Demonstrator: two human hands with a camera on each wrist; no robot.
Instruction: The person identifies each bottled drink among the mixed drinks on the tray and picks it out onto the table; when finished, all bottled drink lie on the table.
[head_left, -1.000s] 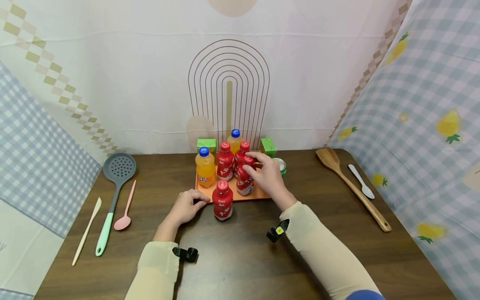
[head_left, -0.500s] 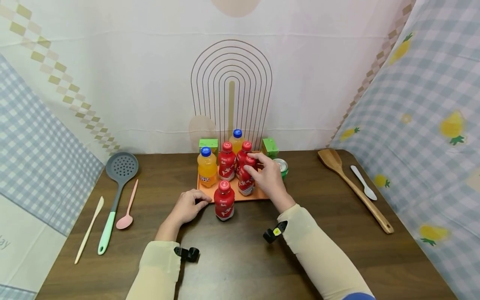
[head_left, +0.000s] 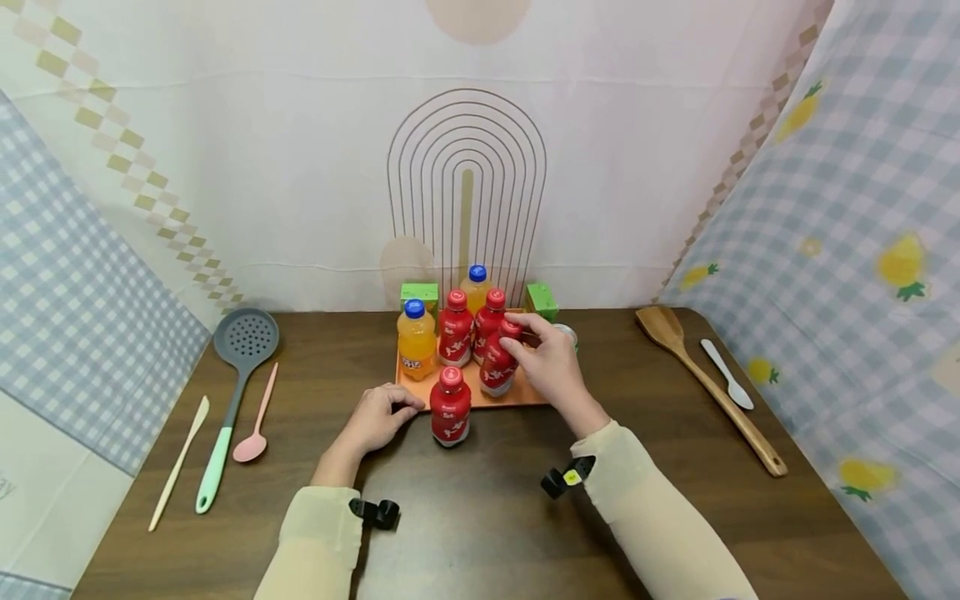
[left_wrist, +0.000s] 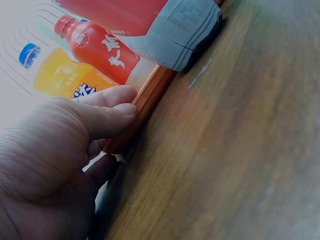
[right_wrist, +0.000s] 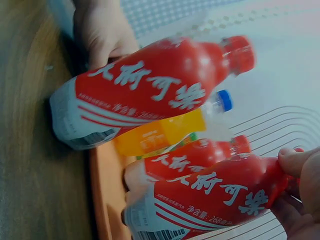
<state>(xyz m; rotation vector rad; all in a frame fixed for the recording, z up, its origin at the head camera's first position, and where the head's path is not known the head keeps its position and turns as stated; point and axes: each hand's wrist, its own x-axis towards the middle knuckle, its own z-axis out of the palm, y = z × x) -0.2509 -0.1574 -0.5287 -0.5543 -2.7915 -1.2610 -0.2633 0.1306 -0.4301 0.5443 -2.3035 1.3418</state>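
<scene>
My right hand (head_left: 555, 367) pinches a red cola bottle (head_left: 497, 367) by its cap and neck, at the front of an orange tray (head_left: 532, 396). The bottle leans to the right in the head view. My left hand (head_left: 378, 417) grips the tray's front left corner; in the left wrist view its thumb lies on the rim. Another red bottle (head_left: 451, 414) stands on the table just before the tray. On the tray are two more red bottles (head_left: 455, 333) and two orange soda bottles (head_left: 417, 346), one partly hidden at the back.
Green cartons (head_left: 542, 302) stand at the back corners, and a can (head_left: 566, 335) is half hidden behind my right hand. To the left lie a slotted skimmer (head_left: 246, 337), a pink spoon (head_left: 251, 447) and a cream knife (head_left: 180, 462). A wooden spatula (head_left: 712, 379) and white spoon (head_left: 727, 373) lie right.
My right hand has moved slightly right, and the bottle it holds has gone from nearly upright to leaning right. The left hand stays on the tray corner. The head view has shifted slightly.
</scene>
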